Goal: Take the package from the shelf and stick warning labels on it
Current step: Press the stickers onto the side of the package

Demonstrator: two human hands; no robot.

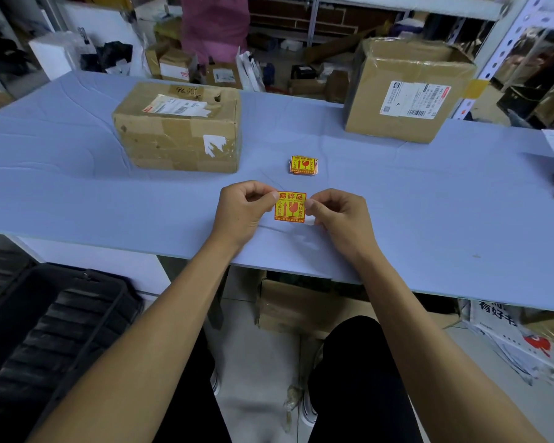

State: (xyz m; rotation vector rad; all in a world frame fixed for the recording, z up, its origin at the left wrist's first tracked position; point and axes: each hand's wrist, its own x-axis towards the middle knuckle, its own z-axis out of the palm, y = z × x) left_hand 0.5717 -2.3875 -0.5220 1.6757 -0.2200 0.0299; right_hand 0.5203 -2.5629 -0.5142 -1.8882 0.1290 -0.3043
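A yellow and red warning label (290, 206) is held just above the blue table (429, 203), near its front edge. My left hand (243, 211) pinches the label's upper left corner. My right hand (339, 215) pinches its right edge. A small stack of the same labels (304, 165) lies on the table just beyond my hands. A taped cardboard package (179, 129) with a torn shipping label sits to the left of the stack, apart from both hands.
A larger cardboard box (406, 91) stands at the table's far right. Metal shelving (509, 36) rises at the right, and a person in pink (215, 27) stands beyond the table. A black crate (55, 327) sits at lower left; boxes lie under the table.
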